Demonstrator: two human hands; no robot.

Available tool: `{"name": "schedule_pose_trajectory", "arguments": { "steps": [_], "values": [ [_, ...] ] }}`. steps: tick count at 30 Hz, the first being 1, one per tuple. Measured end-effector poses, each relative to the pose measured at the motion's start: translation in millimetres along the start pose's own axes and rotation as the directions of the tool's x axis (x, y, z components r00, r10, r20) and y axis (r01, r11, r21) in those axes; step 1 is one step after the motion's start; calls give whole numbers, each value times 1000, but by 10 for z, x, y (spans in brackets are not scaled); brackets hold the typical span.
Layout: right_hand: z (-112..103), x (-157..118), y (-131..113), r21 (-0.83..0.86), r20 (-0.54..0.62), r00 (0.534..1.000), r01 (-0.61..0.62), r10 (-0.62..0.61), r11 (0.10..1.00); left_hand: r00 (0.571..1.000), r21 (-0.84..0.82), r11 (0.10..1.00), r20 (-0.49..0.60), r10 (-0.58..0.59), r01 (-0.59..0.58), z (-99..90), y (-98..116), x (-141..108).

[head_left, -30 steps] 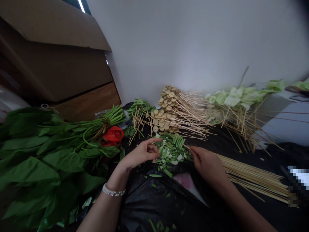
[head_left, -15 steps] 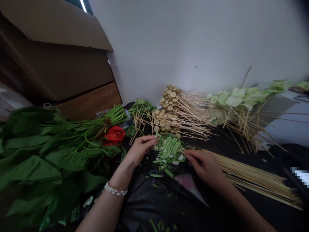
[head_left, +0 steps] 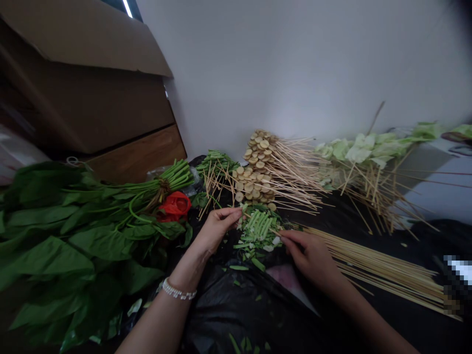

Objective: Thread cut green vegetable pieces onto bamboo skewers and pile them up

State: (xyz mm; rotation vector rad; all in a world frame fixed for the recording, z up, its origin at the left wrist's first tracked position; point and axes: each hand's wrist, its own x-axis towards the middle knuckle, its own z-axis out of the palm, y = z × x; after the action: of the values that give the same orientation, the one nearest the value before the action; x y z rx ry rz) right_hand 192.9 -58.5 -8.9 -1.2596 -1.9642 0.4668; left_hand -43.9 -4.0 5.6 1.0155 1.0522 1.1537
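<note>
My left hand [head_left: 223, 223] is closed in a pinch on a small pale-green stem piece [head_left: 243, 208], beside the tip of a bamboo skewer. Between thumb and fingers, my right hand [head_left: 306, 248] grips that skewer [head_left: 275, 231] by its other end. Side by side along the skewer runs a row of cut green stem pieces [head_left: 261, 223]. Just beneath lies a heap of chopped green stems and pale bits [head_left: 252, 244], partly hidden by the row. Bare skewers [head_left: 383, 265] lie in a bundle to the right of my right hand.
Skewered pale round slices [head_left: 254, 184] are stacked by the wall, with skewered greens [head_left: 217, 160] to their left. Skewered pale leaves [head_left: 363, 147] stand at the right. Leafy greens [head_left: 73, 241] and a red bag [head_left: 175, 206] lie left, below a cardboard box [head_left: 110, 103]. Black plastic [head_left: 228, 305] covers the surface.
My left hand has shifted slightly right, bringing the pinched piece to the skewer's tip. My right hand has moved a little left with the skewer.
</note>
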Motion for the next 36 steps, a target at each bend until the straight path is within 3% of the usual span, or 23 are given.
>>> {"name": "schedule_pose_trajectory", "arguments": {
  "steps": [9,22,33,36],
  "values": [
    [-1,-7,-40,-12,23,1000,-6,6,1000,992,-166,979,2,-124,122,-21,17,19],
    [75,-31,-49,-17,12,1000,11,-11,1000,984,-184,967,62,-169,178,2,-13,10],
    [87,-30,-44,-49,27,999,26,-24,998,990,-104,986,68,-127,134,38,-130,16],
    [80,-24,-33,-49,-7,1000,26,-26,998,995,-4,997,66,-76,76,24,-116,24]
  ]
}}
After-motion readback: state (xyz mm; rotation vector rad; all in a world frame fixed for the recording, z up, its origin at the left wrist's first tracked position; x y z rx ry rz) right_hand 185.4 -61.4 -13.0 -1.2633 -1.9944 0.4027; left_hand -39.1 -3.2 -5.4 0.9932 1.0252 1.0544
